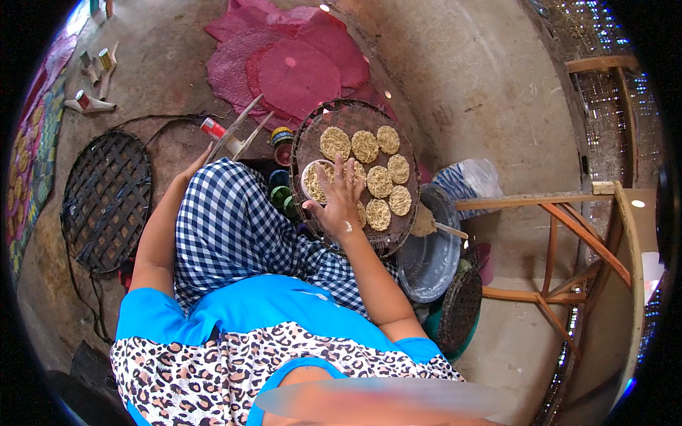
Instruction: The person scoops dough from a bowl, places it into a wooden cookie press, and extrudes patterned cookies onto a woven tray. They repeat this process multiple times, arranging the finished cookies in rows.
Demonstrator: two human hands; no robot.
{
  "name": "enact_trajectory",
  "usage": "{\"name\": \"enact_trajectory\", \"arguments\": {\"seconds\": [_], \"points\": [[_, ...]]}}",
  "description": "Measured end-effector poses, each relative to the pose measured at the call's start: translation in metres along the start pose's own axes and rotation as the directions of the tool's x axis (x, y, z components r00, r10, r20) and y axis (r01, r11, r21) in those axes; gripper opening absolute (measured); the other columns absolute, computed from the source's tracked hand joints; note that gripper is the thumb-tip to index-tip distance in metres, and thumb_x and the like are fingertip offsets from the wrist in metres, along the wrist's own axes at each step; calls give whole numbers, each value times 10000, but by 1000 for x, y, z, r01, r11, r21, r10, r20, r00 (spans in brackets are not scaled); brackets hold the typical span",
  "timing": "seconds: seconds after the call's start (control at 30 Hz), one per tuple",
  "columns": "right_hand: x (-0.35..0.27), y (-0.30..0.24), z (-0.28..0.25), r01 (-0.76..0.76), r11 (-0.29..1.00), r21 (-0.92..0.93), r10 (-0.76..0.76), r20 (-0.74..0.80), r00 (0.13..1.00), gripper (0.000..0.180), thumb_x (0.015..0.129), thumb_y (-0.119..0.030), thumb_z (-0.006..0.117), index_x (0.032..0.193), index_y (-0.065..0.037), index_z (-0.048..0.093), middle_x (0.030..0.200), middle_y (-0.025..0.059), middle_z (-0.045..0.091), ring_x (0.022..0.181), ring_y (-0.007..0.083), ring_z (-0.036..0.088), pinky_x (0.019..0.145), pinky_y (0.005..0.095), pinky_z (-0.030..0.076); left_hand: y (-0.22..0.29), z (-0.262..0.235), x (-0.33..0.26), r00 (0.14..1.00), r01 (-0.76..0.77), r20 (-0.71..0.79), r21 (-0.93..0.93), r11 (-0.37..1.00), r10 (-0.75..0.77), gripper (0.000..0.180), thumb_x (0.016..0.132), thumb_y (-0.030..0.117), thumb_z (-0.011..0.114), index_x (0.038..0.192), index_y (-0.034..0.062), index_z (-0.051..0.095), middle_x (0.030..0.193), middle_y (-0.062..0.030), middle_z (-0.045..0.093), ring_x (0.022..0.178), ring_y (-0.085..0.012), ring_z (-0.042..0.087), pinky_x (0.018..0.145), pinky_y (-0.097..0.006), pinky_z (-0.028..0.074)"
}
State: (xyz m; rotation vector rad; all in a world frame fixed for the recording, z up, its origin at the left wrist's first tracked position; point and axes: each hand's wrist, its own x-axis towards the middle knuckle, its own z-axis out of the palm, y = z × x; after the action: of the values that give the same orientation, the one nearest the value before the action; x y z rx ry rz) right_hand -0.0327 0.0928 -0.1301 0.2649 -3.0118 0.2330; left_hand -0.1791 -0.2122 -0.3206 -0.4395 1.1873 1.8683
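Note:
My right hand [339, 202] is spread, palm down, over a round dark woven tray [298, 145] beside my lap. Its fingers lie across several flat round cakes of pale noodle strands [380, 182]. Against its thumb side is a white ring [304, 186] with noodle strands inside; whether the hand touches the ring is hard to tell. My left hand [197, 165] rests along my raised knee, fingers stretched out and partly hidden by the checked cloth. Just beyond its fingertips stands a forked wooden piece [247, 135] with a red can [212, 128] beside it.
Right of the tray sits a grey basin [428, 266] with a wooden-handled spatula [449, 230] at its rim. Maroon sheets [295, 67] lie ahead on the floor. A black woven rack [106, 202] is at left. A wooden frame [533, 202] stands at right.

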Motion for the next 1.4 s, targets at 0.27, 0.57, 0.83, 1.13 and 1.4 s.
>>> {"name": "enact_trajectory", "arguments": {"seconds": [0.27,0.57,0.83,1.13,1.4], "points": [[1,-3,-5,58,997,53,-54,-71,996,795,670,-784,328,1215,-239,521,1449,100,162,1337,345,48,999,608,-8,-9,-6,8,999,-22,-35,91,996,25,890,666,795,386,925,-26,614,849,-218,625,776,-297,608,705,-372,467],[-6,-9,0,110,994,-5,-110,-76,991,763,663,-772,375,1154,-223,577,1435,100,211,1334,338,83,1005,598,-6,-9,-8,8,997,-34,-57,148,988,43,880,675,781,397,929,-33,614,864,-221,624,789,-297,609,714,-373,466],[-9,-4,2,19,986,164,-4,-89,996,779,696,-771,322,1181,-208,555,1436,100,205,1334,332,88,1005,593,-16,-11,-10,10,996,-40,-75,186,982,55,872,682,769,406,932,-40,614,877,-223,624,801,-297,610,721,-374,465],[-7,5,-11,-40,999,2,39,-237,971,951,571,-673,624,1285,-88,396,1248,107,450,1192,299,333,977,512,163,-9,-14,11,992,-50,-101,241,969,76,863,691,756,416,936,-48,614,891,-226,623,814,-298,612,730,-375,465],[-2,15,-8,-53,999,5,53,-115,992,1137,525,-601,709,1384,-82,175,1231,118,464,1172,305,338,966,476,156,-10,-23,13,985,-53,-137,312,949,100,855,699,744,425,939,-55,614,904,-228,623,825,-298,613,738,-376,464]]}}
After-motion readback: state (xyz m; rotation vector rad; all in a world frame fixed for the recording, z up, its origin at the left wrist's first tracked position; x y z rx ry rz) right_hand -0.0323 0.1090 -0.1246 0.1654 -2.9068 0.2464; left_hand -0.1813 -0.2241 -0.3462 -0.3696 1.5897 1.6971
